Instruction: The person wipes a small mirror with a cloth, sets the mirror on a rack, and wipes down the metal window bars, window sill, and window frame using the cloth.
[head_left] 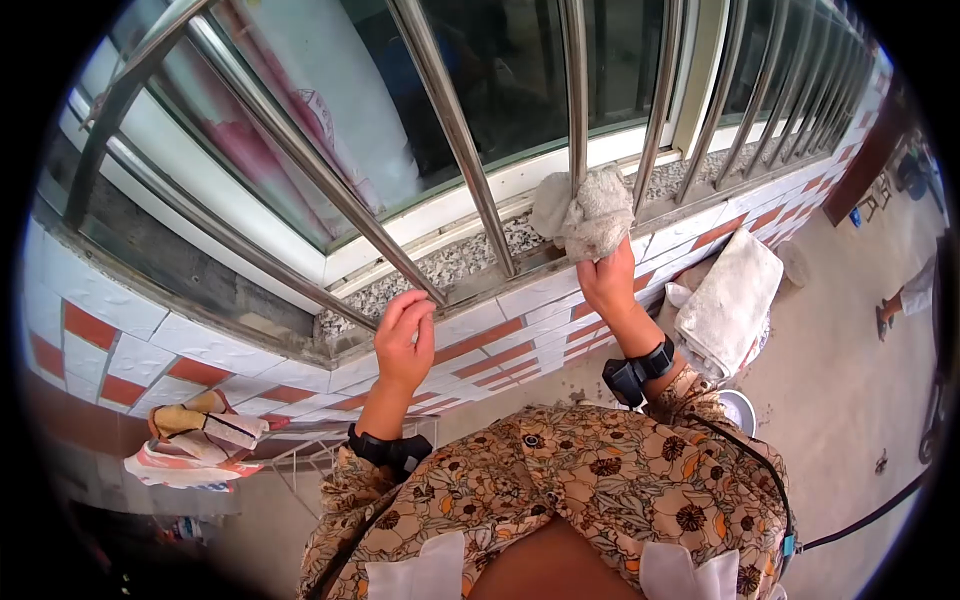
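Observation:
A greyish-white rag (pixel 598 212) is bunched around the foot of a metal window bar (pixel 577 100), just above the sill. My right hand (pixel 603 275) grips this rag from below, its fingertips partly hidden by the cloth. Farther left, my left hand (pixel 405 335) is at the sill's edge, beside the lower end of another bar (pixel 320 170). Its fingers are loosely bent and slightly apart, with nothing seen in them. Whether the fingertips touch the bar, I cannot tell.
Speckled stone sill (pixel 450 262) runs behind the bars, below a glass window. Red and white tiles (pixel 510 325) cover the wall. A pale folded cloth (pixel 730 300) lies at right near a basin (pixel 738 410). More cloths (pixel 205 435) hang on a rack at left. A person's leg (pixel 908 298) shows far right.

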